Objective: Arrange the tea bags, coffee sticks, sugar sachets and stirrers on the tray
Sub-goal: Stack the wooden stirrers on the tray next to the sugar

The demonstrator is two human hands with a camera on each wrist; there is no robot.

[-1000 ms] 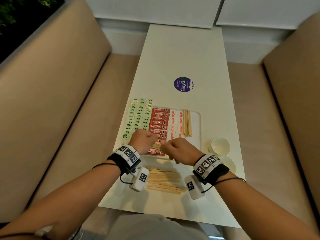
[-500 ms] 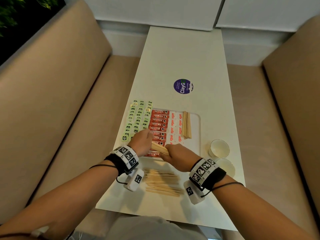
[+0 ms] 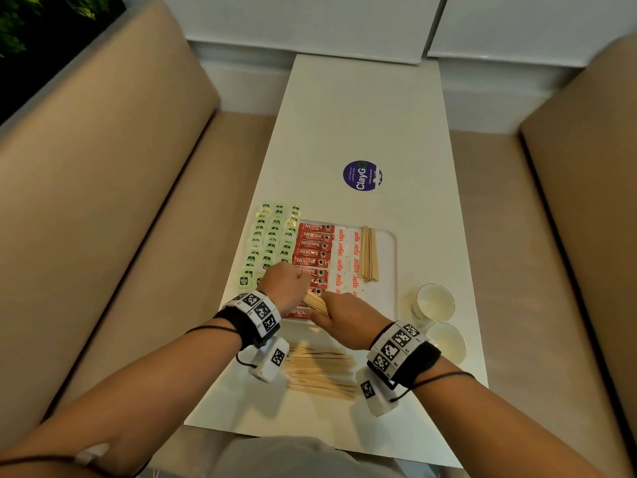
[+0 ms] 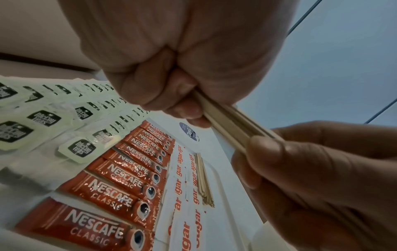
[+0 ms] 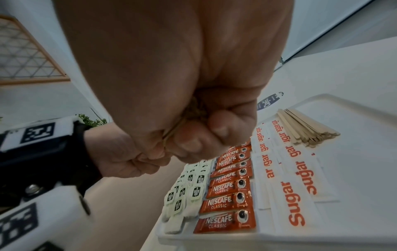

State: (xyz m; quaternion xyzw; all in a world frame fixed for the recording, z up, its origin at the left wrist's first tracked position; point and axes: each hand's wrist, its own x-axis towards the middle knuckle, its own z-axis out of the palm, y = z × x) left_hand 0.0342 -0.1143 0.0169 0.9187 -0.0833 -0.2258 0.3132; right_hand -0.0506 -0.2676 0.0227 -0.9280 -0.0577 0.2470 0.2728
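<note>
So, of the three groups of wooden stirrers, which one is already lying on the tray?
The neat bundle beside the sugar sachets. Another bundle is gripped by both hands, and the loose pile lies on the table, off the tray.

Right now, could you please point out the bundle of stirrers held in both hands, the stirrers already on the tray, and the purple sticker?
held bundle of stirrers point(image 4: 231, 121), left wrist view, bare middle between the hands.
stirrers on the tray point(image 3: 368, 255), head view, mid-length.
purple sticker point(image 3: 362, 175), head view, centre.
</note>
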